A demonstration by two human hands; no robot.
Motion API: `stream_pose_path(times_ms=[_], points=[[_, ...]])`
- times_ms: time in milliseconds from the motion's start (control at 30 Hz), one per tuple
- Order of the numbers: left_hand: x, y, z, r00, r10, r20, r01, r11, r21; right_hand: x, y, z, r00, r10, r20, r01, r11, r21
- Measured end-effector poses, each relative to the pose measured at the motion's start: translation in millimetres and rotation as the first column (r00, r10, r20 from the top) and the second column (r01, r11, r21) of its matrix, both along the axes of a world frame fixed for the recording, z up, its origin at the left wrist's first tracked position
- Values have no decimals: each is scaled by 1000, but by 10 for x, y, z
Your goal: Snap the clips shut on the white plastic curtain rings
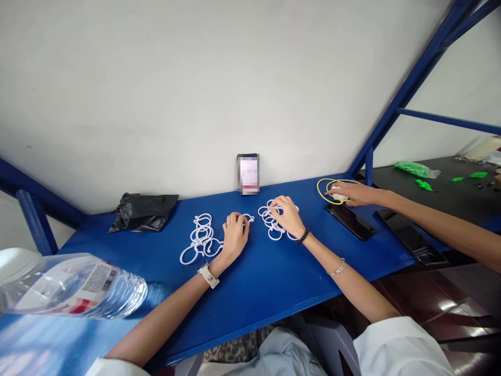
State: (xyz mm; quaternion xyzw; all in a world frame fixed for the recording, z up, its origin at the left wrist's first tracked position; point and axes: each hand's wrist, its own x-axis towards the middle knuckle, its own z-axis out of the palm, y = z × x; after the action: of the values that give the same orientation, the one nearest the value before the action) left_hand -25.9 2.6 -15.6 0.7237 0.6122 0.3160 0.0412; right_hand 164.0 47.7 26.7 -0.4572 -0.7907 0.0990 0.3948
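Note:
My left hand [235, 234] rests on the blue table [254, 282] with its fingers curled on a white plastic ring [248, 218]. A pile of linked white rings [202, 238] lies just left of it. My right hand [287, 215] sits on a second heap of white rings [274, 222], fingers bent and pinching into them. A watch is on my left wrist, a dark bead bracelet and a thin bangle on my right.
Another person's hand [352, 194] reaches in from the right onto yellow rubber bands [326, 189]. A dark phone [351, 221] and a tablet [410, 237] lie there. A phone [248, 174] leans on the wall. A black bag [143, 211] lies back left, a water bottle [70, 287] near left.

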Motion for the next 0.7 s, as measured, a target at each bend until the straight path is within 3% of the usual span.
stream_pose_path(times_ms=[100,200,333,700], points=[[10,8,15,976,-132,174,124,991,53,-45,-46,1,993,112,32,-112,994,0],[29,6,39,903,-260,342,240,966,98,-78,-84,10,956,291,49,-291,957,-8],[46,-22,89,816,-318,482,308,946,101,-96,-106,16,893,448,46,-448,894,-19],[33,-54,146,739,-258,623,370,928,-53,-116,-153,57,915,379,-141,-399,901,-169]])
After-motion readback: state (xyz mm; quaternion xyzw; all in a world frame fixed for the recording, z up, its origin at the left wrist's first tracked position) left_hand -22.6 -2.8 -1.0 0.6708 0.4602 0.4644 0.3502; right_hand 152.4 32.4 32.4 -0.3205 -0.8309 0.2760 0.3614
